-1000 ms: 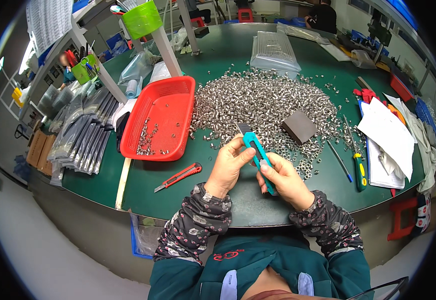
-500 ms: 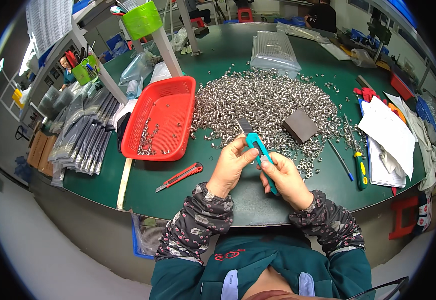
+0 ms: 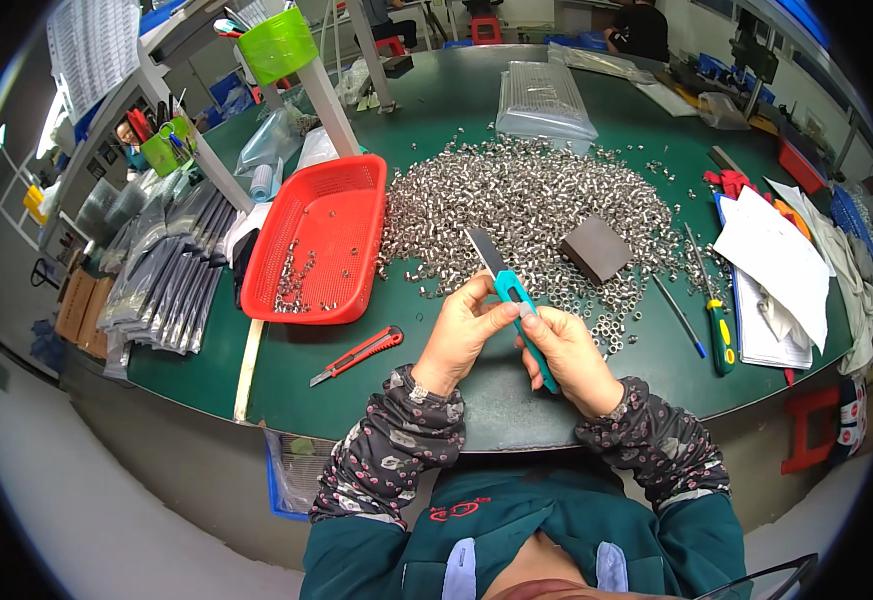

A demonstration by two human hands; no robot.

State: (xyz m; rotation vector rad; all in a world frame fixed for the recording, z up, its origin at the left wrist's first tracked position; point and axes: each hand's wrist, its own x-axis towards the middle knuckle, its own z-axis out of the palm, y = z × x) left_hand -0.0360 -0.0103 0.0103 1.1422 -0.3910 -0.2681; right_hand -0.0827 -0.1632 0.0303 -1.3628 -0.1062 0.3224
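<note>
A teal utility knife [image 3: 511, 287] slants up and to the left between my hands, its grey blade bared and pointing at the heap of parts. My left hand [image 3: 464, 335] pinches the handle near the blade end, thumb on top. Lower on the handle, my right hand [image 3: 573, 357] is closed around it, with its thumb near the middle of the knife. Just beyond the blade lies a large heap of small shiny metal rings [image 3: 526, 195]. A dark grey block [image 3: 596, 250] rests on the heap's right side.
Left of the heap stands a red perforated basket [image 3: 256, 290] with some rings inside. A red utility knife [image 3: 356, 356] lies nearer me. To the right are a pen [image 3: 680, 318], a screwdriver [image 3: 721, 340] and papers [image 3: 771, 260]. Bagged parts [image 3: 171, 275] are stacked far left.
The teal knife's blade now shows longer and at a slightly different angle. Both hands keep their hold and have barely shifted. The view has moved slightly.
</note>
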